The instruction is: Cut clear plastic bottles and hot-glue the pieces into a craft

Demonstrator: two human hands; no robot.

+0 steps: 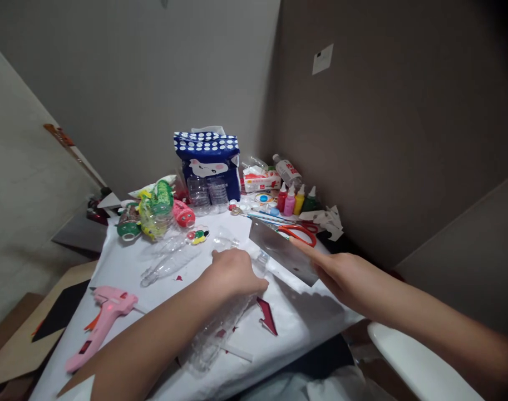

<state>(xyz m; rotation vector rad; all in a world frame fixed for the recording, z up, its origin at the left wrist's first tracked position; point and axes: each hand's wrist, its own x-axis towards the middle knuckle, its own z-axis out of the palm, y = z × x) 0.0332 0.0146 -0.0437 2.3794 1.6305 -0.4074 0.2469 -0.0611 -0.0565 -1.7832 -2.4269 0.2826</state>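
My left hand [237,271] is wrapped over a clear plastic bottle [224,323] lying on the white-covered table, its neck pointing away from me. In my right hand [335,270] is a cleaver with a broad metal blade [282,250]; its handle is hidden by my fingers. The blade hangs just right of the bottle's neck, and I cannot tell whether they touch. A dark red scrap [268,316] lies right of the bottle.
A pink glue gun [105,320] lies at the left. More clear bottles [170,262], painted bottles [156,206], orange scissors [299,234], paint bottles [293,200] and a blue bag [207,164] stand or lie farther back. A white chair [420,362] is at the lower right.
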